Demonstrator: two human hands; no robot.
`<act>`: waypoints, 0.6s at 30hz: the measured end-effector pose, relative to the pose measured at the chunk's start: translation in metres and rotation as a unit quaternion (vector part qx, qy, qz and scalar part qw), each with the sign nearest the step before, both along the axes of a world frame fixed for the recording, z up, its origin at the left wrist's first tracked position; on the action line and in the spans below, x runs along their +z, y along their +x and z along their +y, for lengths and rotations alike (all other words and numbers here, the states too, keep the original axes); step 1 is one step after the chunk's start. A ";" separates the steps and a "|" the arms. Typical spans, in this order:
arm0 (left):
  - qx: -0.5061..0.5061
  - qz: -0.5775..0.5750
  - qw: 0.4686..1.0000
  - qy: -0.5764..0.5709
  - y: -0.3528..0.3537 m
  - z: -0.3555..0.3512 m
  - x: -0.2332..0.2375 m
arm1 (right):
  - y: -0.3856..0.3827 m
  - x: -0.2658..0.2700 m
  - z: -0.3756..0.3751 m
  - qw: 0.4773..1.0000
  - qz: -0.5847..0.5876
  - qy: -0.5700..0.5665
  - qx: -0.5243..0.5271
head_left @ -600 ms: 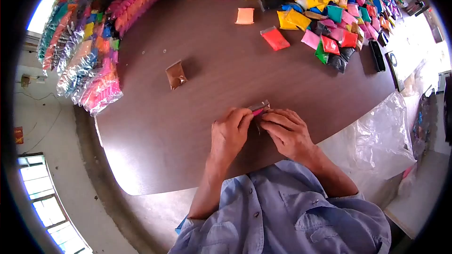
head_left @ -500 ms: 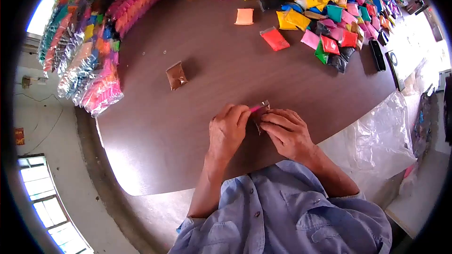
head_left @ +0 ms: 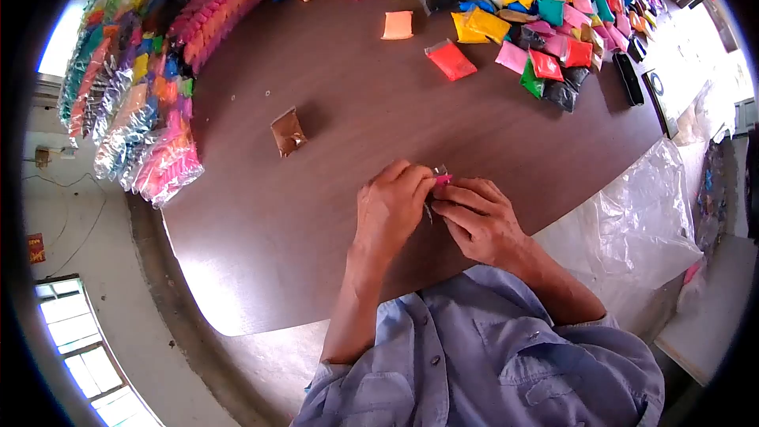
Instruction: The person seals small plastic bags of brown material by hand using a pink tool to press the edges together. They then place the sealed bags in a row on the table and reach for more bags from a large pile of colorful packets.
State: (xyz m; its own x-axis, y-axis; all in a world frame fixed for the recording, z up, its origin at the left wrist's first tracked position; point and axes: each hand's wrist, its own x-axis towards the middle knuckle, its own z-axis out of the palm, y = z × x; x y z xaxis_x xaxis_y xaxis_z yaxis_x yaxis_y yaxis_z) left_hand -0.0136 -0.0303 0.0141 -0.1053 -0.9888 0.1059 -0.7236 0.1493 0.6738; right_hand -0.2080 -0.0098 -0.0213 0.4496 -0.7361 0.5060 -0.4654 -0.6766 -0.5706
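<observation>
Both my hands meet over the near part of the table, fingertips almost touching. My right hand [head_left: 480, 217] is closed, its thumb and fingers pinching a small clear plastic packet [head_left: 440, 169] that is mostly hidden by the fingers. My left hand [head_left: 393, 207] is closed at the packet's other side. A small bright pink piece [head_left: 443, 179] shows at the left fingertips, against the packet; I cannot tell what it is. Beyond the left hand, a brown packet [head_left: 288, 133] lies by itself on the table.
A peach packet [head_left: 398, 25] and a red packet [head_left: 451, 60] lie farther back on the brown table [head_left: 332, 79]. Many coloured packets [head_left: 553, 12] are heaped at the back right. Bundled packets in clear bags [head_left: 170, 162] line the left edge. A clear plastic bag [head_left: 644, 217] hangs at the right.
My left hand has shifted slightly toward the right hand, and the pink piece has moved right across the packet. The view has tilted a little.
</observation>
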 end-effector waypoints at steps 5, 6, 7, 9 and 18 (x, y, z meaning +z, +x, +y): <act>-0.030 -0.042 0.998 -0.024 -0.002 -0.013 -0.006 | 0.002 0.004 -0.002 1.000 -0.003 -0.003 -0.006; -0.031 -0.042 0.998 -0.025 -0.004 -0.015 -0.008 | 0.002 0.004 -0.001 1.000 -0.003 -0.003 -0.007; -0.017 -0.037 0.999 -0.032 -0.005 -0.016 -0.011 | 0.001 0.002 -0.001 1.000 -0.006 0.001 -0.009; -0.001 -0.034 0.999 -0.039 -0.003 -0.018 -0.015 | 0.002 0.002 -0.001 1.000 -0.010 0.006 -0.007; 0.021 0.081 0.996 0.039 0.009 0.011 0.005 | 0.001 0.003 0.000 1.000 -0.009 0.023 -0.010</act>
